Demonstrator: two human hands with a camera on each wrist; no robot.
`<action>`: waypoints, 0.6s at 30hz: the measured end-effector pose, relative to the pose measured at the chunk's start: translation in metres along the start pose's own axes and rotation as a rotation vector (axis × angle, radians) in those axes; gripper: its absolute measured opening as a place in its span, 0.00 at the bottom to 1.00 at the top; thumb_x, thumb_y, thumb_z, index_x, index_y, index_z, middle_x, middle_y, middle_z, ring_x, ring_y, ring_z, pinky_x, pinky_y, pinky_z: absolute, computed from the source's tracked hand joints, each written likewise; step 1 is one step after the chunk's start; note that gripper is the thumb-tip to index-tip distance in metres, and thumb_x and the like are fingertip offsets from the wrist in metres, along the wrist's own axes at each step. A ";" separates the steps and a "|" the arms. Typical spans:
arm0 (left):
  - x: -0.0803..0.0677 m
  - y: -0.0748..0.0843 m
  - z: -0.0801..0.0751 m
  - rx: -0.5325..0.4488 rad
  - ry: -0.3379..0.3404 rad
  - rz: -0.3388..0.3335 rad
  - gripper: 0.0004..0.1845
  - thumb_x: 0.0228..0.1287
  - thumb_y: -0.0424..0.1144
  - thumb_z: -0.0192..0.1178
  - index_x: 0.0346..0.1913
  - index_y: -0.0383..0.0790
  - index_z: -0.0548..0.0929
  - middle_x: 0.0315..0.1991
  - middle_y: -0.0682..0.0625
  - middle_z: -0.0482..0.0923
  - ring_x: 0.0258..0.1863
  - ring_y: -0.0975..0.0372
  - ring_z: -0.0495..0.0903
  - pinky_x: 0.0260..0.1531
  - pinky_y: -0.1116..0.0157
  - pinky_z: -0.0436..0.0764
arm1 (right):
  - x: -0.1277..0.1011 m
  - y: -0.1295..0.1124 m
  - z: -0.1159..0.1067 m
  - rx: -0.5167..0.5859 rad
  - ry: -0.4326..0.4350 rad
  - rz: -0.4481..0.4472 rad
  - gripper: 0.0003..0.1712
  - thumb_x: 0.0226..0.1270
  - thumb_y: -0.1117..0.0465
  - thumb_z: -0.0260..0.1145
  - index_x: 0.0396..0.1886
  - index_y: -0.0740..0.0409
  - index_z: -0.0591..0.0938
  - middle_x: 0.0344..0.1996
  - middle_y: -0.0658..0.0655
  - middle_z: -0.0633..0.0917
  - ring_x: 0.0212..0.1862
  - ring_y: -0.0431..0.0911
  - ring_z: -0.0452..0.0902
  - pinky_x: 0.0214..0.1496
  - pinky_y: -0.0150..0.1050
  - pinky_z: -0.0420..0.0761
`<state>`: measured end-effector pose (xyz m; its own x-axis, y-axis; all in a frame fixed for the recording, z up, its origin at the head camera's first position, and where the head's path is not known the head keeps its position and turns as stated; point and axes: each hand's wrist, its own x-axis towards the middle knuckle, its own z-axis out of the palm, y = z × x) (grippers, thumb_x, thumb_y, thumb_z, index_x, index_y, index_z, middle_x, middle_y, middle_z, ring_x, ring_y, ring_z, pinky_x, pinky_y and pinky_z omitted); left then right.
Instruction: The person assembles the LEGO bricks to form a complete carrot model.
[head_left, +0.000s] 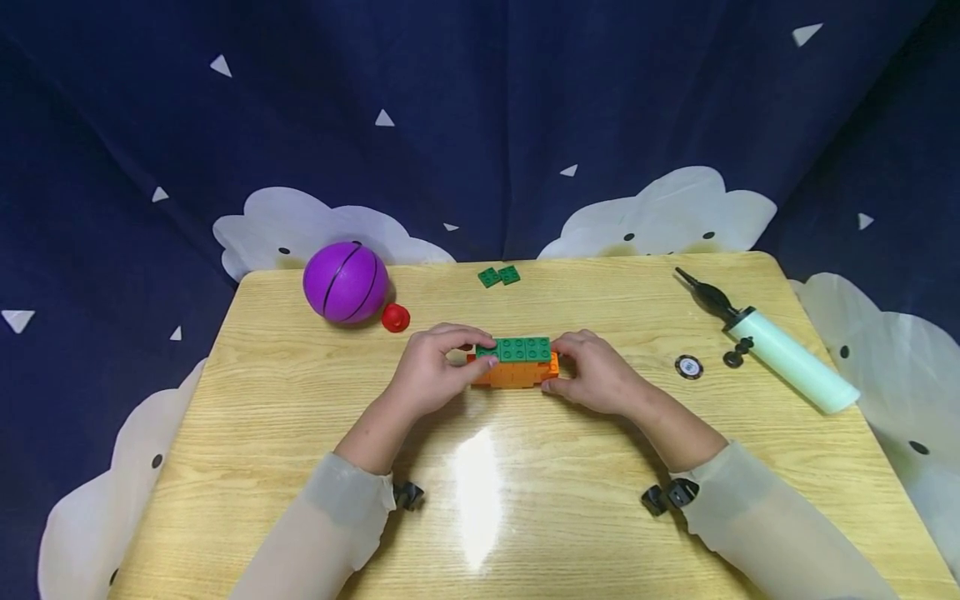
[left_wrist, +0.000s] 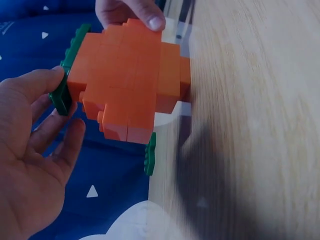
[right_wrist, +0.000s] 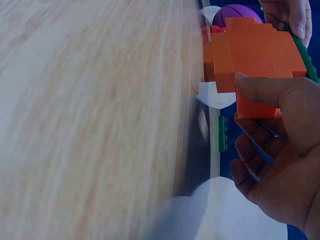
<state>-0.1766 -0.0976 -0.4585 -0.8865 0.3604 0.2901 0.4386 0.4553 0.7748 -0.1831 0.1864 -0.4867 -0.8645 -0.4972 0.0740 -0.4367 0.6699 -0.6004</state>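
Observation:
On the table stands a stepped model of orange building bricks (head_left: 513, 375), wider at its middle and narrower at its foot, topped by a row of green bricks (head_left: 527, 349). My left hand (head_left: 431, 367) pinches the left end of the green row (left_wrist: 62, 99) between thumb and finger. At the opposite side, my right hand (head_left: 600, 373) grips the protruding orange bricks; in the right wrist view its thumb lies on the flat face of the orange model (right_wrist: 260, 52). My right fingertips are partly hidden behind the model.
Two small green bricks (head_left: 490, 277) lie near the table's back edge. A purple ball (head_left: 346, 283) and a small red hat-shaped piece (head_left: 396, 317) sit back left. Toward the right are a round chip (head_left: 688, 367), a small black piece (head_left: 733, 359) and a mint hand pump (head_left: 798, 358).

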 end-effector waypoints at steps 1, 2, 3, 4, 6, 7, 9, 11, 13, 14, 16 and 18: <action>0.000 0.000 0.000 -0.003 0.000 -0.003 0.10 0.62 0.43 0.76 0.45 0.52 0.92 0.48 0.59 0.88 0.48 0.63 0.84 0.48 0.51 0.86 | 0.000 0.000 0.000 0.000 -0.001 0.001 0.28 0.56 0.56 0.83 0.55 0.59 0.86 0.49 0.53 0.87 0.52 0.51 0.77 0.59 0.51 0.78; 0.000 0.000 0.000 -0.006 0.000 -0.007 0.10 0.62 0.43 0.76 0.46 0.52 0.92 0.48 0.59 0.88 0.48 0.63 0.83 0.48 0.50 0.86 | 0.000 0.000 0.000 0.000 -0.001 0.001 0.28 0.56 0.56 0.83 0.55 0.59 0.86 0.49 0.53 0.87 0.52 0.51 0.77 0.58 0.51 0.78; -0.001 0.000 0.000 -0.009 -0.001 -0.009 0.10 0.62 0.43 0.76 0.46 0.53 0.91 0.48 0.59 0.87 0.49 0.64 0.83 0.48 0.51 0.86 | 0.000 0.000 0.000 0.002 -0.002 0.003 0.28 0.56 0.56 0.83 0.55 0.59 0.86 0.49 0.53 0.87 0.52 0.51 0.77 0.58 0.51 0.78; -0.001 -0.001 0.000 -0.013 -0.003 -0.012 0.11 0.62 0.43 0.76 0.47 0.53 0.91 0.49 0.60 0.87 0.50 0.64 0.83 0.49 0.52 0.85 | 0.000 0.001 0.000 0.003 -0.002 0.004 0.28 0.56 0.56 0.83 0.55 0.59 0.86 0.49 0.52 0.87 0.52 0.51 0.77 0.58 0.51 0.78; -0.002 -0.002 0.001 -0.024 -0.006 -0.012 0.15 0.62 0.42 0.76 0.51 0.52 0.90 0.51 0.60 0.87 0.52 0.65 0.82 0.51 0.54 0.85 | 0.000 0.001 0.000 0.005 -0.003 0.006 0.28 0.56 0.55 0.83 0.55 0.59 0.86 0.49 0.52 0.87 0.52 0.50 0.77 0.58 0.51 0.78; -0.003 -0.003 0.001 -0.034 -0.008 -0.009 0.17 0.62 0.42 0.76 0.54 0.52 0.89 0.52 0.59 0.87 0.52 0.65 0.82 0.51 0.54 0.84 | 0.000 0.001 0.000 0.006 -0.003 0.007 0.28 0.56 0.55 0.83 0.55 0.59 0.86 0.49 0.52 0.87 0.51 0.50 0.77 0.58 0.51 0.78; -0.004 -0.006 0.001 -0.047 -0.012 -0.004 0.22 0.61 0.40 0.77 0.58 0.51 0.86 0.53 0.57 0.86 0.54 0.65 0.82 0.53 0.55 0.84 | 0.000 0.001 0.000 0.008 -0.004 0.007 0.28 0.56 0.55 0.83 0.55 0.59 0.86 0.49 0.52 0.87 0.52 0.50 0.77 0.58 0.51 0.78; -0.005 -0.009 0.001 -0.065 -0.018 0.001 0.25 0.60 0.39 0.78 0.61 0.50 0.85 0.55 0.55 0.86 0.54 0.63 0.82 0.54 0.53 0.83 | 0.000 0.001 0.000 0.005 -0.005 0.009 0.28 0.56 0.55 0.83 0.55 0.59 0.86 0.49 0.53 0.87 0.52 0.50 0.77 0.59 0.52 0.78; -0.005 -0.011 0.001 -0.080 -0.026 0.002 0.27 0.59 0.38 0.78 0.62 0.49 0.84 0.55 0.53 0.86 0.54 0.62 0.82 0.54 0.50 0.83 | -0.001 0.001 -0.001 0.004 -0.006 0.011 0.29 0.56 0.55 0.83 0.56 0.59 0.86 0.50 0.53 0.87 0.52 0.50 0.77 0.59 0.51 0.78; -0.005 -0.012 0.001 -0.083 -0.028 -0.001 0.27 0.59 0.38 0.78 0.62 0.49 0.84 0.56 0.54 0.86 0.54 0.61 0.82 0.54 0.49 0.83 | -0.001 0.001 -0.001 0.004 -0.007 0.013 0.29 0.56 0.55 0.83 0.56 0.59 0.86 0.50 0.53 0.86 0.52 0.51 0.77 0.59 0.51 0.78; -0.005 -0.015 0.001 -0.090 -0.038 -0.010 0.28 0.58 0.37 0.79 0.62 0.49 0.84 0.56 0.53 0.85 0.54 0.60 0.82 0.54 0.49 0.83 | -0.001 0.001 -0.001 0.003 -0.008 0.015 0.29 0.56 0.55 0.83 0.56 0.59 0.86 0.50 0.54 0.86 0.52 0.50 0.76 0.58 0.51 0.78; -0.006 -0.018 0.001 -0.092 -0.048 -0.026 0.29 0.57 0.37 0.80 0.62 0.48 0.83 0.57 0.51 0.85 0.55 0.60 0.82 0.55 0.49 0.82 | -0.001 0.002 -0.001 0.003 -0.008 0.016 0.29 0.56 0.55 0.83 0.56 0.59 0.86 0.51 0.54 0.86 0.52 0.51 0.76 0.58 0.51 0.78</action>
<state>-0.1794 -0.1074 -0.4748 -0.8884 0.3891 0.2435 0.3981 0.3891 0.8307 -0.1830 0.1889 -0.4867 -0.8695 -0.4906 0.0581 -0.4218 0.6761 -0.6042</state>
